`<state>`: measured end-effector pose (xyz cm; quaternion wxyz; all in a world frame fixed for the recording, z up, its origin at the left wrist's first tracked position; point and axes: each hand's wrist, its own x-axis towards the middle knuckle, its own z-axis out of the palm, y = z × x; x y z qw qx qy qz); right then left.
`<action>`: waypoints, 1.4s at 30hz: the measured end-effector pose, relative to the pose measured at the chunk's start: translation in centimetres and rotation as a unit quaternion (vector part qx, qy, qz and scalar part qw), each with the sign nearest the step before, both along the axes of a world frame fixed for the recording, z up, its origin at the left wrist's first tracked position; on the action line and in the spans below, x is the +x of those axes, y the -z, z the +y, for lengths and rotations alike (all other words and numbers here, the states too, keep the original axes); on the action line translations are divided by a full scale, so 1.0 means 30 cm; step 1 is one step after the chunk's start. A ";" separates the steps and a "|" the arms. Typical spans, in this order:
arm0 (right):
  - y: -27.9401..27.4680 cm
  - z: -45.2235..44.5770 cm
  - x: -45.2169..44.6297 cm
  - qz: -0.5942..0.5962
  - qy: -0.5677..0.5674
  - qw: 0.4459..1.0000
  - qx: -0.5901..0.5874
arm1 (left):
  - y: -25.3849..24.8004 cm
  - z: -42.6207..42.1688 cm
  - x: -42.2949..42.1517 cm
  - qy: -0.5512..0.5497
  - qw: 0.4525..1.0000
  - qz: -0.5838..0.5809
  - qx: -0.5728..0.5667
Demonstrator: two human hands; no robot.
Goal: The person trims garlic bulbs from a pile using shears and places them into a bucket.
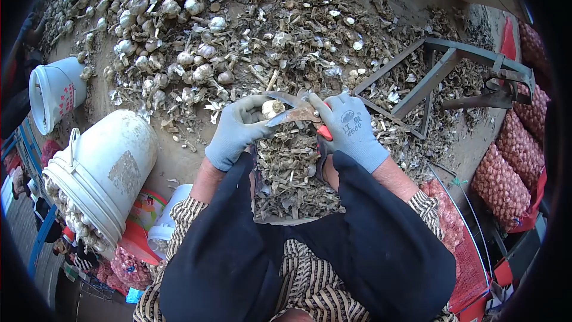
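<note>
My left hand [233,133], in a grey work glove, is closed around a garlic bulb [273,109] in front of my body. Wrapped around the red handle [325,132] of a pair of shears is my gloved right hand [353,126]. The worn metal blades [293,115] of the shears are spread toward the left hand, close beside the bulb. Whether the blades touch the bulb I cannot tell. Below both hands lies a heap of cut garlic stems and dry skins [289,173] between my legs.
Whole garlic bulbs [202,73] are piled at the upper left, with stem scraps [310,36] across the middle. White buckets [107,161] stand left, one tipped and filled with garlic. A metal frame [426,83] lies right, before red mesh sacks [502,188] of garlic.
</note>
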<state>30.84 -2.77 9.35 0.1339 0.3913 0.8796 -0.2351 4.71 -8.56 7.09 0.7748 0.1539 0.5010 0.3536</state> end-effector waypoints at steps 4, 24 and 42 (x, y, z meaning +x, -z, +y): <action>0.054 -0.039 0.020 0.000 -0.031 0.999 0.019 | -0.007 0.006 0.002 0.034 0.999 0.028 -0.008; 0.142 -0.137 0.025 0.212 0.225 0.925 -0.220 | 0.172 0.094 -0.158 0.237 0.709 0.658 0.096; 0.141 -0.073 -0.008 0.077 0.022 0.995 -0.068 | 0.021 0.010 0.011 0.284 0.737 0.564 0.241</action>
